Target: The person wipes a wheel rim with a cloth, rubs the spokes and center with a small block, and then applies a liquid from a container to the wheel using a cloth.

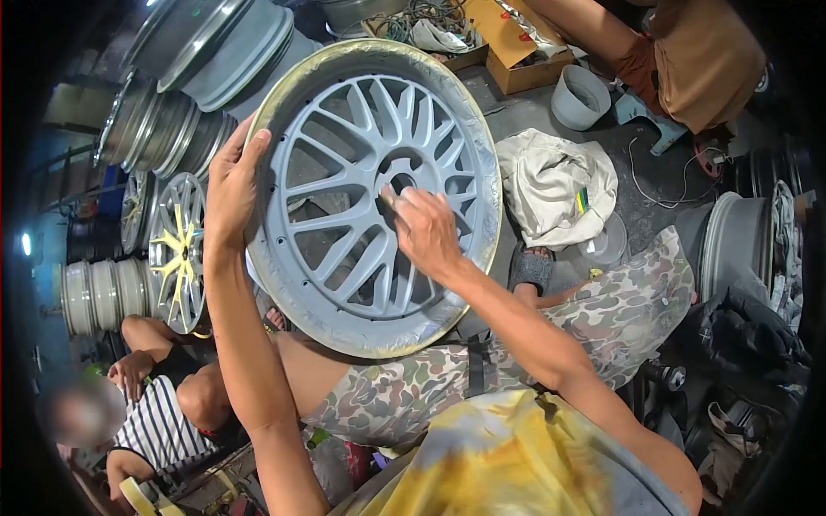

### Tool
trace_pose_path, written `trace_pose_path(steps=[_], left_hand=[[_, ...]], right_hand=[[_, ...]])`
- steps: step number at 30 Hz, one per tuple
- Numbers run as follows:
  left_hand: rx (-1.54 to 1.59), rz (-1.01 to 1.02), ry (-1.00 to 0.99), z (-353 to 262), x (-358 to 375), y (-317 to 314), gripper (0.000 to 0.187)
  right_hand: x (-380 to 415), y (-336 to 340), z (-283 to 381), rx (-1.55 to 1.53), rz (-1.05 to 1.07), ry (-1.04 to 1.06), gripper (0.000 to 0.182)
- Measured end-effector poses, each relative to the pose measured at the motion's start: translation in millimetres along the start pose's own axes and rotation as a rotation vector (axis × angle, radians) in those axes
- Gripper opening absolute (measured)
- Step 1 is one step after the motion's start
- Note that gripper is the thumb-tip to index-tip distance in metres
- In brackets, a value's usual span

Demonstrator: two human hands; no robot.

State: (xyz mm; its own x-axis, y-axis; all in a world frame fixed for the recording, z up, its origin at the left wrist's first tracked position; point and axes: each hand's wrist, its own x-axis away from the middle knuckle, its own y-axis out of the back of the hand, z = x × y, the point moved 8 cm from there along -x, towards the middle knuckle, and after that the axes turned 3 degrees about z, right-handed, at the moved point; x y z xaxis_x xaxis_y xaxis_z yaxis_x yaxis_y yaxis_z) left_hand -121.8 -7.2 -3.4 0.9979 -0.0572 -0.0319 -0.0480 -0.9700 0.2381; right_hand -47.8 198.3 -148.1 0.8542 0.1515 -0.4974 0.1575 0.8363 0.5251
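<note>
A large grey multi-spoke wheel rim [379, 232], its outer lip covered with pale yellowish tape, stands tilted over my camouflage-clad lap. My left hand [234, 182] grips the rim's left edge, thumb on the front face and fingers behind. Over the hub, just right of centre, my right hand [422, 225] is closed, its fingertips pinched near the centre hole. A small tan edge shows at those fingertips; what it belongs to is too small to make out.
Stacked wheels [172, 120] stand at the upper left, above a yellow-and-silver wheel [178, 254]. A person in stripes [163, 426] sits lower left. Cream cloth [559, 185], a grey bucket [581, 96] and a cardboard box [525, 76] lie beyond. Another person's brown garment [710, 64] shows upper right.
</note>
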Motion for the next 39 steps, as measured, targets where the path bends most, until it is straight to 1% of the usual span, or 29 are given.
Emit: trace_pose_path(steps=[2,3,4,6,8,10,11,12,14,15,16,18,19,22,23,24,26,27,30,32,34,35,36,38,39], left_hand=[[-0.036,-0.013,0.018,0,2,3,0.051],[-0.093,-0.018,0.021,-7,5,0,0.051],[-0.096,-0.018,0.016,-5,4,2,0.051],[0.001,-0.008,-0.004,2,-1,3,0.051],[0.011,-0.023,0.01,5,-1,5,0.049],[0.012,-0.047,0.036,4,5,7,0.047],[-0.013,-0.043,0.043,-1,7,4,0.049],[-0.035,-0.039,0.041,-5,7,2,0.05],[-0.045,-0.034,0.009,-1,4,4,0.051],[-0.01,-0.032,0.008,0,4,3,0.048],[0.023,-0.034,0.007,1,3,4,0.046],[-0.02,-0.054,0.018,2,4,7,0.046],[-0.052,-0.05,0.014,2,4,6,0.046],[-0.05,-0.025,-0.004,-1,3,4,0.046],[-0.035,-0.036,-0.016,-3,3,4,0.046],[-0.018,-0.05,-0.018,-3,4,5,0.046],[-0.032,-0.052,-0.021,0,1,11,0.046],[-0.056,-0.038,-0.008,2,-1,12,0.047],[-0.075,-0.006,0.02,0,1,8,0.048],[-0.043,-0.02,0.0,3,-2,10,0.049],[-0.031,-0.009,-0.013,-3,-1,7,0.051],[-0.043,-0.026,0.002,-4,1,8,0.051],[-0.06,-0.039,0.021,-2,3,9,0.051],[-0.029,-0.007,0.012,6,1,12,0.051],[-0.048,-0.016,0.014,4,1,12,0.051]], right_hand=[[-11,0,-19,0.108,0.001,-0.047,0.029],[-20,2,-28,0.09,-0.062,-0.083,0.031],[-19,0,-24,0.089,-0.068,-0.08,0.031],[-13,-3,0,0.012,0.001,0.045,0.03],[-13,-2,-3,0.044,0.045,0.055,0.03],[-16,-1,-36,0.11,-0.021,-0.031,0.031],[-10,3,-48,0.098,-0.095,-0.065,0.031],[-4,4,-50,0.099,-0.098,-0.056,0.031],[24,1,-55,0.122,0.044,-0.179,0.025],[32,-2,-55,0.073,0.101,-0.243,0.024],[28,-3,-57,0.076,0.105,-0.242,0.024],[18,-3,-57,0.115,0.03,-0.197,0.024],[6,-4,-58,0.076,0.021,-0.156,0.024],[4,-4,-57,0.09,0.033,-0.171,0.026],[14,-1,-54,0.121,-0.029,-0.1,0.028],[14,3,-52,0.125,-0.03,-0.09,0.028],[23,-4,-55,0.05,0.089,-0.175,0.03],[14,-4,-50,0.09,0.033,-0.094,0.03],[-14,-4,-42,0.07,0.026,-0.071,0.031],[0,-5,-50,0.071,0.024,-0.075,0.031],[22,-4,-59,0.072,0.066,-0.173,0.03],[24,-3,-59,0.071,0.03,-0.156,0.03],[19,-4,-55,0.07,0.038,-0.156,0.03],[-3,-6,-42,0.005,0.018,-0.143,0.029],[-12,-7,-30,0.0,-0.007,-0.065,0.027]])
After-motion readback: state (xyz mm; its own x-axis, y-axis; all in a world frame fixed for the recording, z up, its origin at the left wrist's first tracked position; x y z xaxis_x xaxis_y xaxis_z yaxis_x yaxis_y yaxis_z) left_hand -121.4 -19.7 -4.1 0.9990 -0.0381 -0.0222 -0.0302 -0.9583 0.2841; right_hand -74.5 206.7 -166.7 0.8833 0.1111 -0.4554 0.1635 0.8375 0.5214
